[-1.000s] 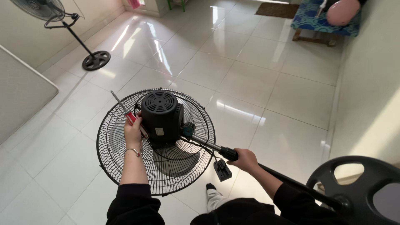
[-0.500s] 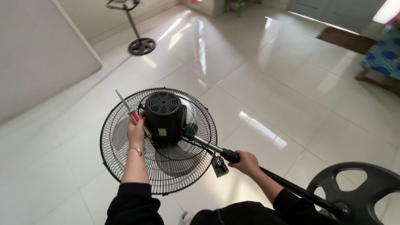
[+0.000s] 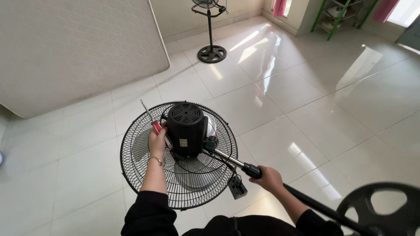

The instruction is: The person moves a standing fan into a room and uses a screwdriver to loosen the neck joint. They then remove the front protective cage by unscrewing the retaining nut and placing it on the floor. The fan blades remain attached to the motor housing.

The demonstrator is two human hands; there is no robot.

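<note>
A black pedestal fan is held off the floor, its round wire cage [image 3: 140, 175] face down and its black motor housing [image 3: 187, 129] up. My left hand [image 3: 157, 142] rests against the left side of the motor housing and grips a red-handled screwdriver [image 3: 154, 123] whose metal shaft points up and to the left. My right hand [image 3: 272, 179] is closed around the fan's black pole [image 3: 319, 206] just below a black collar. A small black switch box [image 3: 237, 186] hangs on a cable under the pole. The fan's round black base [image 3: 385, 209] is at the lower right.
A large pale quilted mattress [image 3: 65, 48] leans against the wall at the upper left. A second pedestal fan [image 3: 211, 32] stands at the back. A green metal shelf [image 3: 339, 15] stands at the upper right. The floor is glossy white tile.
The view has swung left: the mattress and the second fan now fill more of the frame and the green shelf has come into sight. Both hands keep the same hold on the fan.
</note>
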